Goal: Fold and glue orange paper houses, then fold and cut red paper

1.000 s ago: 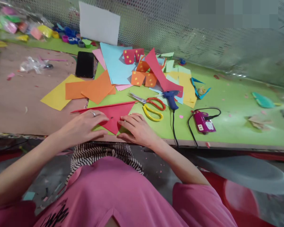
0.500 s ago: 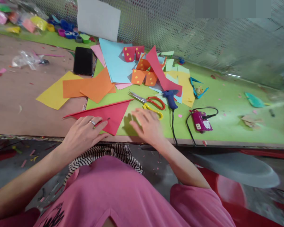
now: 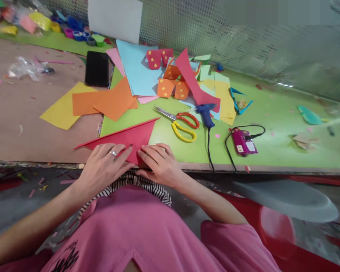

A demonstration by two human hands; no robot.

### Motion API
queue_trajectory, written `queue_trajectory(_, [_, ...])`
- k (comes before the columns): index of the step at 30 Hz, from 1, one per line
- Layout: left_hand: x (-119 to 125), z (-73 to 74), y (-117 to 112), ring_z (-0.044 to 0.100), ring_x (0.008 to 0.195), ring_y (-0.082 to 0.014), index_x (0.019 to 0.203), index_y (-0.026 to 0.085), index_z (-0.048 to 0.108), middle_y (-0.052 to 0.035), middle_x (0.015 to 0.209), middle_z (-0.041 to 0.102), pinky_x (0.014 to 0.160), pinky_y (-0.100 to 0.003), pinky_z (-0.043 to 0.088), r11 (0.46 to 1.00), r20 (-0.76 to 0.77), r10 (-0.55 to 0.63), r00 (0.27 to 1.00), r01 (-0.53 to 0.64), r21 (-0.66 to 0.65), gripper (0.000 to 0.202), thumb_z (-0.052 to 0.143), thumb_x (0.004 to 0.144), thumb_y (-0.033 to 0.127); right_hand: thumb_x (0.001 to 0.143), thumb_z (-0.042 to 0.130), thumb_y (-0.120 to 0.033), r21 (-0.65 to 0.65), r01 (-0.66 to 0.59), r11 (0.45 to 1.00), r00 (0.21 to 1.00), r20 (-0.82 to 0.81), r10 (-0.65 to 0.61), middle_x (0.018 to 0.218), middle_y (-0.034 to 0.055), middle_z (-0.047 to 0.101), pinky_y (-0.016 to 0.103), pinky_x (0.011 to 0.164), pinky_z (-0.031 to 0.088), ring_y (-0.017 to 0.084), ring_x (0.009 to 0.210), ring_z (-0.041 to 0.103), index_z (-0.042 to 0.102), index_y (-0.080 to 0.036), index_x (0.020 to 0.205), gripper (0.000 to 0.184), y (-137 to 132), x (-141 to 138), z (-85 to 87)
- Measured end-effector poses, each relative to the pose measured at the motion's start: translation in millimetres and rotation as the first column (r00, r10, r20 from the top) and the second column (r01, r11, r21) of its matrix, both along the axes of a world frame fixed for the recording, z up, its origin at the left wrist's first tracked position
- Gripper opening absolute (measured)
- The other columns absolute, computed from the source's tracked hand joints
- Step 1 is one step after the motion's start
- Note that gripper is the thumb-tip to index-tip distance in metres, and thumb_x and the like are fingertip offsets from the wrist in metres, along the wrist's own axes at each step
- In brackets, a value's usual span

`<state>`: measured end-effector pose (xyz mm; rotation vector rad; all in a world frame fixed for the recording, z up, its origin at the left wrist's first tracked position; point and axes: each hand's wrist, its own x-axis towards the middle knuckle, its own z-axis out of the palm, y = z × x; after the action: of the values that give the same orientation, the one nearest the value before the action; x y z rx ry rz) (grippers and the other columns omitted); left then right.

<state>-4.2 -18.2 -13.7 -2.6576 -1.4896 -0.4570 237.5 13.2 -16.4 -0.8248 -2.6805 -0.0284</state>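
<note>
A red paper folded into a triangle [image 3: 130, 136] lies at the near edge of the table [image 3: 272, 151]. My left hand [image 3: 104, 166], with a ring on one finger, lies flat on its lower left part, fingers stretched out. My right hand [image 3: 158, 163] rests on the triangle's lower tip, fingers spread and pressing the paper down. Neither hand grips anything.
Scissors with red and yellow handles [image 3: 181, 122] lie just right of the triangle, then a blue glue gun [image 3: 205, 115] with its black cord and a magenta device [image 3: 243, 142]. Orange [image 3: 113, 100], yellow [image 3: 62, 109] and light blue [image 3: 136, 70] sheets, a black phone [image 3: 96, 68] and cut paper pieces lie farther back.
My right hand had lifted off toward the scissors half a second ago; it has come back down onto the triangle's lower tip. My left hand stayed on the paper.
</note>
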Motion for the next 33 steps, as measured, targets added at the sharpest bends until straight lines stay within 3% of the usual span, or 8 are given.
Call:
queue_trajectory(3, [-3.4, 4.2, -3.7, 0.069, 0.102, -0.0290, 0.130, 0.019, 0.067, -0.0134, 0.120, 0.075, 0.086, -0.043, 0.052, 0.999, 0.049, -0.001, 0.999, -0.001, 0.032, 0.042, 0.054, 0.104, 0.049, 0.101, 0.062, -0.049, 0.057, 0.018, 0.998, 0.999, -0.044, -0.015, 0.128, 0.0151, 0.077, 0.044, 0.111, 0.045, 0.026, 0.119, 0.068, 0.070, -0.014, 0.129, 0.045, -3.5, 2.0, -9.0])
queue_trajectory(6, [-13.1, 15.3, 2.1, 0.069, 0.111, -0.0308, 0.134, 0.021, 0.065, -0.0126, 0.130, 0.073, 0.092, -0.046, 0.053, 1.000, 0.099, 0.015, 0.995, -0.017, 0.023, 0.041, 0.051, 0.105, 0.047, 0.102, 0.062, -0.043, 0.051, 0.020, 0.999, 0.999, -0.039, -0.018, 0.127, 0.0128, 0.077, 0.046, 0.115, 0.045, 0.025, 0.121, 0.068, 0.071, -0.018, 0.127, 0.037, -5.0, 4.1, -9.3])
queue_trajectory(10, [-34.4, 26.7, 21.8, 0.067, 0.124, -0.0293, 0.136, 0.022, 0.063, -0.0109, 0.135, 0.072, 0.106, -0.048, 0.052, 0.987, 0.164, 0.046, 0.985, -0.020, -0.157, 0.043, 0.036, 0.109, 0.041, 0.103, 0.061, -0.038, 0.067, 0.022, 0.998, 0.999, -0.049, -0.018, 0.127, 0.0119, 0.078, 0.049, 0.119, 0.043, 0.025, 0.120, 0.070, 0.073, -0.019, 0.123, 0.030, -5.2, 5.5, -4.9])
queue_trajectory(14, [-46.8, 22.0, 31.4, 0.065, 0.126, -0.0314, 0.129, 0.022, 0.069, -0.0119, 0.131, 0.073, 0.110, -0.052, 0.050, 0.960, 0.120, -0.065, 0.991, 0.095, -0.263, 0.050, 0.030, 0.109, 0.044, 0.101, 0.064, -0.043, 0.027, -0.008, 1.000, 0.999, -0.052, 0.009, 0.130, 0.0140, 0.076, 0.056, 0.122, 0.039, 0.028, 0.123, 0.068, 0.071, -0.019, 0.129, 0.038, -3.2, 10.8, -3.7])
queue_trajectory(18, [-38.5, 15.8, 23.9, 0.062, 0.128, -0.0372, 0.124, 0.021, 0.072, -0.0172, 0.132, 0.071, 0.105, -0.060, 0.051, 0.960, 0.044, -0.058, 0.997, 0.068, -0.272, 0.054, 0.025, 0.108, 0.044, 0.099, 0.066, -0.048, 0.019, -0.008, 1.000, 0.998, -0.060, 0.009, 0.129, 0.0138, 0.076, 0.056, 0.124, 0.036, 0.028, 0.123, 0.067, 0.071, -0.019, 0.129, 0.042, -3.4, 13.8, -5.6])
queue_trajectory(24, [-27.4, 19.5, 17.9, 0.063, 0.124, -0.0367, 0.129, 0.020, 0.068, -0.0192, 0.133, 0.068, 0.099, -0.058, 0.053, 0.961, -0.028, 0.031, 0.999, -0.038, -0.275, 0.050, 0.026, 0.109, 0.039, 0.102, 0.065, -0.039, 0.096, -0.043, 0.994, 0.997, -0.057, 0.048, 0.120, 0.0065, 0.079, 0.055, 0.125, 0.036, 0.023, 0.113, 0.069, 0.072, -0.024, 0.124, 0.028, -0.8, 16.6, -4.7])
queue_trajectory(29, [-24.6, 20.8, 22.9, 0.061, 0.126, -0.0367, 0.133, 0.019, 0.064, -0.0188, 0.135, 0.068, 0.103, -0.057, 0.051, 0.968, -0.054, 0.042, 0.998, -0.054, -0.243, 0.049, 0.026, 0.110, 0.040, 0.103, 0.063, -0.030, -0.030, -0.019, 0.999, 1.000, 0.002, 0.020, 0.119, 0.0012, 0.079, 0.052, 0.121, 0.041, 0.020, 0.109, 0.069, 0.072, -0.031, 0.123, 0.022, 5.5, 17.2, -3.5])
queue_trajectory(33, [-22.4, 17.6, 25.1, 0.060, 0.128, -0.0383, 0.141, 0.015, 0.058, -0.0201, 0.139, 0.066, 0.105, -0.058, 0.049, 0.975, -0.040, 0.054, 0.998, -0.062, -0.213, 0.050, 0.033, 0.109, 0.043, 0.104, 0.063, -0.038, -0.073, 0.025, 0.997, 1.000, -0.004, -0.025, 0.115, 0.0014, 0.080, 0.047, 0.118, 0.044, 0.020, 0.107, 0.069, 0.072, -0.029, 0.121, 0.022, 14.5, 22.5, 4.3])
